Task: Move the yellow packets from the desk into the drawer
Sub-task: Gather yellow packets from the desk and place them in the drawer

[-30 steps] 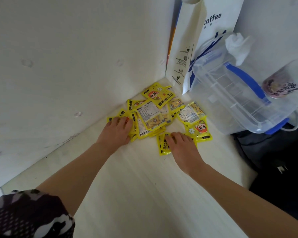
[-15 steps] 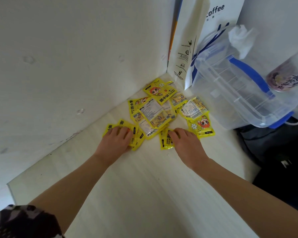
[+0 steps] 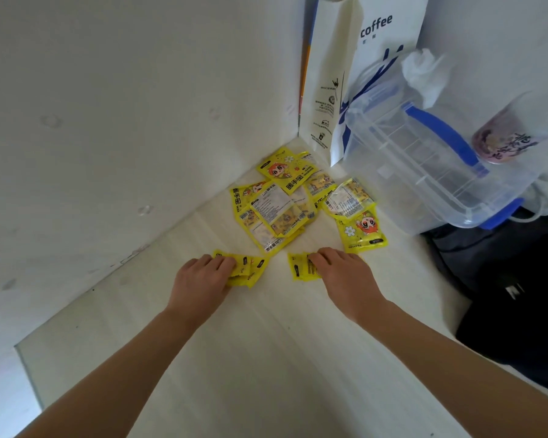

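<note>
From the head view, the yellow packets (image 3: 282, 207) look like thin, flat foil sachets: light, floppy and likely slick, so you should expect them to slide on the counter (image 3: 266, 358) rather than lift cleanly. Judging by that, take each one by an edge or corner, thumb under and fingers on top, or gather several into a stack and pinch the stack.

Most of the packets lie in an overlapping heap in the corner where the counter meets the wall, just beyond both your hands. Your left hand (image 3: 200, 279) lies fingers-down on a small bunch of packets (image 3: 250, 268) pulled apart from the heap, with its fingers curled over their near edge. Your right hand (image 3: 345, 276) covers another small bunch (image 3: 301, 265) in the same way, fingertips bent onto the foil. One more packet (image 3: 361, 230) sits just past your right hand, beside the clear plastic box (image 3: 424, 172) and near the coffee bag (image 3: 345, 74).

No drawer is visible here.
</note>
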`<state>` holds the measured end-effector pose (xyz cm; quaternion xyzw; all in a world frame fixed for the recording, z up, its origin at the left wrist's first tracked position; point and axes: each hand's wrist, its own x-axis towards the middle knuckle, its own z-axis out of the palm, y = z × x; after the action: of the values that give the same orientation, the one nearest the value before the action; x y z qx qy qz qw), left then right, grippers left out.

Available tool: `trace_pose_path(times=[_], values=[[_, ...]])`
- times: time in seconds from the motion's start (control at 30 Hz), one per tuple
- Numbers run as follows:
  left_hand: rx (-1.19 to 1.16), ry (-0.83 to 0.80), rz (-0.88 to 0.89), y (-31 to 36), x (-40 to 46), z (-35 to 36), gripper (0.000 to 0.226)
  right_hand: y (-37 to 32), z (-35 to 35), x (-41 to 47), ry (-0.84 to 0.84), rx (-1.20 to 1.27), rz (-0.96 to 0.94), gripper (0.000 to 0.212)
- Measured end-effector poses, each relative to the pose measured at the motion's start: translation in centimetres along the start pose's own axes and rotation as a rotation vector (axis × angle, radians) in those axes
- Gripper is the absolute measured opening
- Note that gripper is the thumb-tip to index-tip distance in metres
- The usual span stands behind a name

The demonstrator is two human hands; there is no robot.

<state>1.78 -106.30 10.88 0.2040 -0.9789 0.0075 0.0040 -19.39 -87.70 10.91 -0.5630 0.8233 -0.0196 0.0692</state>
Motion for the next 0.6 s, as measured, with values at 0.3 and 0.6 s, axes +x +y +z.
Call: trace_pose_path(times=[0.3,0.6], values=[[-0.042,0.182,-0.063,-0.3,3.8,-3.8,0.027,3.2,-3.7,-0.8,0.061,-0.075,0.12,0.05],[0.047,0.215,-0.004,1.0,10.8,-2.1,0.039,6.4,-4.1,2.2,0.087,-0.129,0.216,0.053]])
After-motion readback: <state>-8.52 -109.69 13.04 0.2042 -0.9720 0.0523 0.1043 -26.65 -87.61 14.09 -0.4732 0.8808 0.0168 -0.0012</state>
